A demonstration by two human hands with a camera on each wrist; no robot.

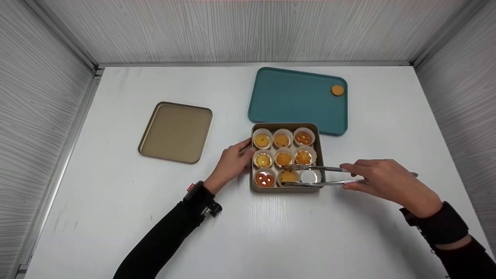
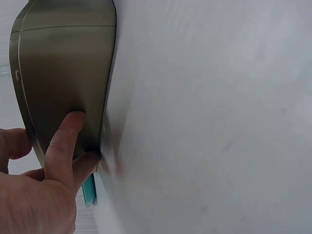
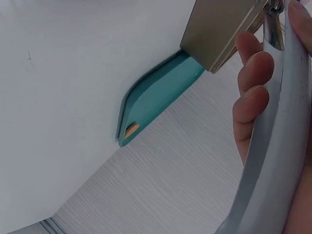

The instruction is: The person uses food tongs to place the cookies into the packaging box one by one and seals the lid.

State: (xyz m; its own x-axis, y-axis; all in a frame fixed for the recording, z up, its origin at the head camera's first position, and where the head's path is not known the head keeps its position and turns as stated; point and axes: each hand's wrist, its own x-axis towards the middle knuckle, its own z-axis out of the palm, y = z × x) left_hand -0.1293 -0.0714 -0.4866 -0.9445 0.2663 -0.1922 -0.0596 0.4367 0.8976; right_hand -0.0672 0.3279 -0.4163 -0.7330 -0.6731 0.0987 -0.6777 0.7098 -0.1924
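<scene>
A bronze tin [image 1: 286, 190] holds rows of small cookies in white paper cups. My left hand [image 1: 233, 161] rests against its left wall; in the left wrist view, fingertips press the metal side, with the thumb by the rim. My right hand [image 1: 387, 182] grips metal tongs [image 1: 329, 169], their arms spread and reaching over the front row. The tong tips lie on either side of the middle front cookie [image 1: 288, 176]; whether they touch it I cannot tell. A paper cup [image 1: 310, 176] at the front right shows no cookie. The right wrist view shows fingers curled round the tong handle [image 3: 280, 146].
Behind the tin lies a teal tray [image 1: 298, 97], with one round cookie [image 1: 337, 90] near its back right corner. A shallow bronze lid [image 1: 176, 131] lies apart on the left. Grey wood-grain panels [image 1: 248, 31] border the white table [image 1: 232, 240].
</scene>
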